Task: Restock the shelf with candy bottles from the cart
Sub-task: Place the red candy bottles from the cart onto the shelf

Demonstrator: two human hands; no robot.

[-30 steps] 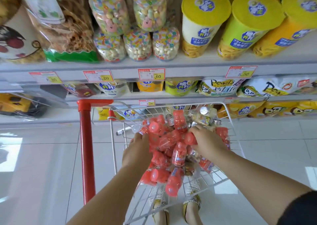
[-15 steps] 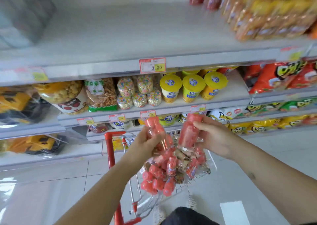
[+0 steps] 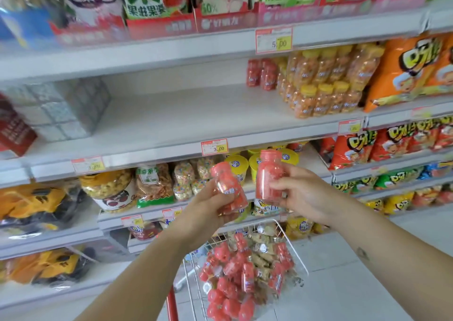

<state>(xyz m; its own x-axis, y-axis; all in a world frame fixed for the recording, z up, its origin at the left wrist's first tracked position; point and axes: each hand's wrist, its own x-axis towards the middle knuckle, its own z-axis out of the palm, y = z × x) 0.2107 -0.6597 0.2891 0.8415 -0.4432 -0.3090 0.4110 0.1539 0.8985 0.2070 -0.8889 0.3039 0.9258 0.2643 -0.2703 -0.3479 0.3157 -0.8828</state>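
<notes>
Beneath the half-bare shelf, left hand fingers grasp one candy bottle, right hand fingers another.

Two red plastic candy bottles toward 5 o'clock; one white wire cart at 6 o'clock, its load too heaped to count.

- L grip holds red bottle, tilted.
- R grip holds 2nd bottle, near upright.
- Cart below, w/ bottle pile.
- Shelf above both grips.
</notes>
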